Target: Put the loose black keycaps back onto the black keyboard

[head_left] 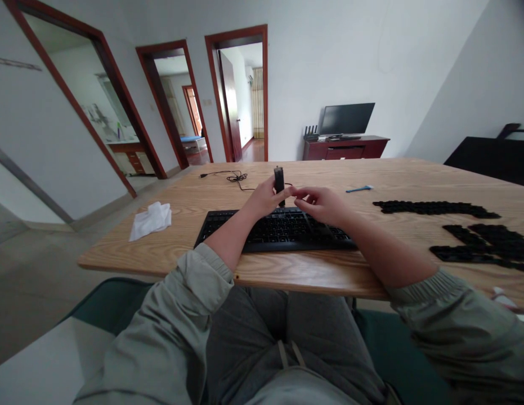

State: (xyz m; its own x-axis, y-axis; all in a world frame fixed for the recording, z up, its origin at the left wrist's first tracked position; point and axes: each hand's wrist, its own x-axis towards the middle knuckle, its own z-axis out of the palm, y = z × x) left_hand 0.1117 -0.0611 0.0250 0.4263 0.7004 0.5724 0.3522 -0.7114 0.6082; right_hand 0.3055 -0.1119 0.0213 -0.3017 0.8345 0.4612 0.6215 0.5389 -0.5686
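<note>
A black keyboard (282, 233) lies at the table's near edge, with many of its keycaps off. Above its back edge, my left hand (268, 198) is closed around a slim black block-shaped tool (279, 181), held upright; its exact kind is not clear. My right hand (318, 202) is just right of it, fingers pinched together close to my left thumb. Whatever those right fingertips may hold is hidden or too small to make out. Both forearms pass over the keyboard and cover parts of it.
Loose black keycaps (434, 208) lie in rows on the right, with more keycaps (487, 243) nearer me. A blue brush (358, 189) lies beyond my right hand. White tissue (152, 219) sits at left, and a coiled cable (237, 177) behind the keyboard on the wooden table (312, 270).
</note>
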